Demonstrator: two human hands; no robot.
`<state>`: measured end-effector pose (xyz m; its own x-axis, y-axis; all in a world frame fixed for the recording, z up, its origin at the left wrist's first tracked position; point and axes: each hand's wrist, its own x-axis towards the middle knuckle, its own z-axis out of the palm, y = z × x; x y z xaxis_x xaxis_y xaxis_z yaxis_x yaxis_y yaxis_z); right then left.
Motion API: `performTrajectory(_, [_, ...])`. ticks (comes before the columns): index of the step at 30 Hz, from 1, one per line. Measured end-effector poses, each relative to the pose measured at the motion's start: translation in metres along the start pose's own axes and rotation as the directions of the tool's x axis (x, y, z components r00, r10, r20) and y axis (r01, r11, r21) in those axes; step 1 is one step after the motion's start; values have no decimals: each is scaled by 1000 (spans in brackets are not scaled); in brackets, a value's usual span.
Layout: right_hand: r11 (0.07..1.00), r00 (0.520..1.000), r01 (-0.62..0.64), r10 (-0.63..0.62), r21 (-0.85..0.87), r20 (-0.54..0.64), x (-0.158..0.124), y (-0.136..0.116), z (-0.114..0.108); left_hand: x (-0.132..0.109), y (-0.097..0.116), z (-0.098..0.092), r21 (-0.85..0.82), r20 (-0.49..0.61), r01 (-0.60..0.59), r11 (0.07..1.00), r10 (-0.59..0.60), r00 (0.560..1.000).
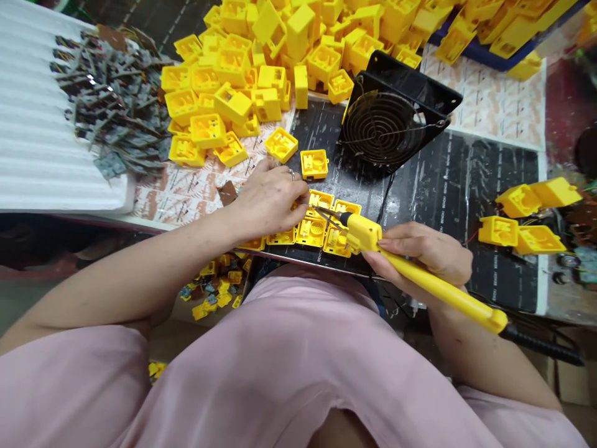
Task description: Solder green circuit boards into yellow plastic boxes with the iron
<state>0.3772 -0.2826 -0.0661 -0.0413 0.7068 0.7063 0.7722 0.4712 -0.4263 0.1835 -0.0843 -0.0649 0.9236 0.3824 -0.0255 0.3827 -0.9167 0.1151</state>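
My right hand (pixel 422 254) is closed round the handle of a yellow soldering iron (pixel 438 287), its dark tip pointing left over a group of small yellow plastic housings (pixel 311 231). These lie open side up at the table's front edge. At the left of the group, my left hand (pixel 276 196) is closed with its fingers bent down, close to the iron's tip. Whatever its fingertips hold is hidden from me. Two more open housings, one (pixel 314 164) beyond the group and another (pixel 281 145) farther left, lie just past my left hand.
A large heap of yellow housings (pixel 233 65) covers the back. Behind the iron stands a black fan (pixel 396 115). Wired grey circuit boards (pixel 124 106) are piled on a white foam sheet (pixel 32 124) at left. Several housings (pixel 499 231) sit at right, near the iron's black cable (pixel 543 345).
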Motion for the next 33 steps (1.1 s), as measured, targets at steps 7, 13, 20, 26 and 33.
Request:
performTrajectory(7, [996, 992, 89, -87, -21, 87, 14, 2, -7, 1, -3, 0, -48, -4, -51, 998, 51, 999])
performTrajectory(13, [997, 993, 76, -76, 0, 86, 17, 2, -7, 4, -1, -6, 6, 57, -36, 999, 35, 998])
performTrajectory(20, [999, 999, -47, 47, 6, -17, 10, 3, -15, 6, 2, -13, 33, 95, -47, 998, 44, 995])
performTrajectory(26, [984, 982, -165, 158, -63, -100, -4, 1, -14, 0, -1, -11, -5, 83, -23, 1000, 23, 996])
performTrajectory(33, [976, 972, -200, 185, -87, -147, -11, 1, -5, -9, -18, -4, -249, 37, 52, 967, -44, 998])
